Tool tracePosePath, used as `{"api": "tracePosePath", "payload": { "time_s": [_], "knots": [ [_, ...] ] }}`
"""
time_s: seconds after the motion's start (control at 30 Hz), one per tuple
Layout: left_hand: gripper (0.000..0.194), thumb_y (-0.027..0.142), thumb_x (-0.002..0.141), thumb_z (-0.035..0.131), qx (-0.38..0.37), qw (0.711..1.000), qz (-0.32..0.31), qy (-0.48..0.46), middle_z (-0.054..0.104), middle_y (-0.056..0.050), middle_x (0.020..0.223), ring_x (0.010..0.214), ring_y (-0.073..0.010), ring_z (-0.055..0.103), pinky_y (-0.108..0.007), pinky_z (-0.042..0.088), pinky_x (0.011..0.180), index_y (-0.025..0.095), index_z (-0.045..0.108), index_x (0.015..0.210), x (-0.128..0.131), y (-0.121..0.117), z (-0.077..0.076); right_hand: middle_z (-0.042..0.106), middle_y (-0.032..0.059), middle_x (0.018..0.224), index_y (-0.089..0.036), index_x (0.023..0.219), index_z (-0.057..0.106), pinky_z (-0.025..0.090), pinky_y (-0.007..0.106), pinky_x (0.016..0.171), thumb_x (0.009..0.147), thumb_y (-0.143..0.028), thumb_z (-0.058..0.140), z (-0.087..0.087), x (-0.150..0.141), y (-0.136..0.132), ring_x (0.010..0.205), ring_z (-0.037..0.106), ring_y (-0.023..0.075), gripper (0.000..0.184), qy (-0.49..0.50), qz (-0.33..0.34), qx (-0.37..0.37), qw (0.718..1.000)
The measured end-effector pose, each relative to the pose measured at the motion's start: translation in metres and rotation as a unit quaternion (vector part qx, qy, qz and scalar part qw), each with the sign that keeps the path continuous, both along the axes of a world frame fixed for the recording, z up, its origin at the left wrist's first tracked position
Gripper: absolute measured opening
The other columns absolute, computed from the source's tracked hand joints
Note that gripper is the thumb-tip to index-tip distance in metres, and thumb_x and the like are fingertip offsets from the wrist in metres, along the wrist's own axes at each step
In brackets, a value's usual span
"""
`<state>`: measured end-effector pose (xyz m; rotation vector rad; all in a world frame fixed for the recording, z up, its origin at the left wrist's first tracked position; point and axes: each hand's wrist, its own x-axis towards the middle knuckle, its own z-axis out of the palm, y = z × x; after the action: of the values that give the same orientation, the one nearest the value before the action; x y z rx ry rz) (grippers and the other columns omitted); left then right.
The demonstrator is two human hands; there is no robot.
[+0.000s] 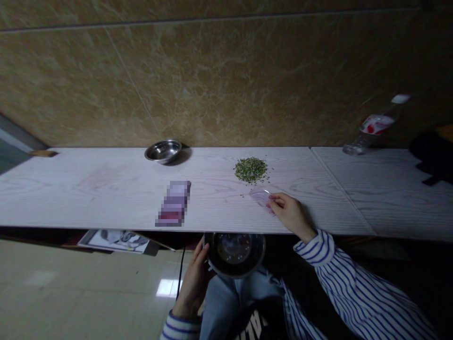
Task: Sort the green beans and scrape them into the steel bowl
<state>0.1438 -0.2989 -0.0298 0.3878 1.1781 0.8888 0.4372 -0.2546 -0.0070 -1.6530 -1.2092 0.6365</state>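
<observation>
My right hand (288, 212) pinches a clear plastic protractor (261, 196) low over the table, its curved edge turned toward a heap of small green beans (250, 169). A few beans lie scattered round the heap. Below the table's front edge, my left hand (197, 271) grips the left side of a round metal pot (235, 255). The pot sits over my lap, open side up, with its rim against the table edge. Small light specks show inside it, too blurred to name.
A shallow steel bowl (163, 152) stands near the wall at back left. In front of it lies a blurred-out phone-shaped object (173, 204). A plastic bottle (371, 127) and a dark item (433, 153) are at the right. An open drawer (118, 241) shows below the white table (92, 198).
</observation>
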Motion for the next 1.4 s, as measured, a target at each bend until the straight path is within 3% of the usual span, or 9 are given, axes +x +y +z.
{"api": "tracePosePath", "payload": {
  "time_s": [0.2,0.5,0.77,1.07,1.4],
  "knots": [
    [0.059,0.028,0.090,0.063,-0.001,1.000,0.000,-0.010,0.054,-0.008,0.152,0.135,-0.0286,0.052,-0.033,0.055,0.083,0.031,0.049,0.147,0.001,0.001,0.000,0.077,0.0082,0.075,-0.020,0.090,0.067,0.052,0.029,0.056,0.079,-0.029,0.061,0.000,-0.011,0.006,0.066,0.071,0.0217,0.016,-0.027,-0.007,0.008,1.000],
    [0.058,0.030,0.089,0.065,0.003,1.000,0.000,-0.001,0.057,-0.009,0.148,0.132,-0.0272,0.054,-0.032,0.055,0.083,0.031,0.052,0.145,0.001,0.003,0.000,0.074,0.0057,0.069,-0.020,0.089,0.068,0.049,0.028,0.053,0.078,-0.029,0.061,0.002,0.010,0.001,0.060,0.068,0.0203,0.016,-0.045,-0.048,0.005,0.998],
    [0.061,0.030,0.092,0.061,-0.017,1.000,-0.011,-0.003,0.057,-0.010,0.149,0.120,-0.0257,0.063,-0.029,0.054,0.076,0.031,0.044,0.151,0.003,0.004,-0.002,0.075,0.0056,0.069,-0.020,0.091,0.069,0.047,0.027,0.052,0.080,-0.029,0.060,-0.001,-0.007,0.008,0.061,0.068,0.0203,0.016,-0.064,-0.021,0.006,0.998],
    [0.062,0.030,0.091,0.062,-0.025,1.000,-0.009,0.007,0.059,-0.011,0.146,0.119,-0.0262,0.063,-0.031,0.054,0.078,0.030,0.045,0.150,0.006,0.006,-0.004,0.075,0.0078,0.071,-0.018,0.091,0.067,0.049,0.028,0.053,0.080,-0.027,0.059,0.002,0.022,0.002,0.061,0.069,0.0209,0.017,-0.070,-0.065,0.004,0.995],
    [0.058,0.030,0.092,0.061,-0.015,1.000,-0.006,0.004,0.058,-0.008,0.147,0.130,-0.0266,0.056,-0.034,0.053,0.087,0.031,0.047,0.148,0.003,0.006,-0.008,0.076,0.0053,0.072,-0.019,0.093,0.068,0.050,0.026,0.055,0.081,-0.024,0.060,0.001,0.006,0.017,0.063,0.069,0.0191,0.015,-0.065,-0.017,0.000,0.998]
  ]
}}
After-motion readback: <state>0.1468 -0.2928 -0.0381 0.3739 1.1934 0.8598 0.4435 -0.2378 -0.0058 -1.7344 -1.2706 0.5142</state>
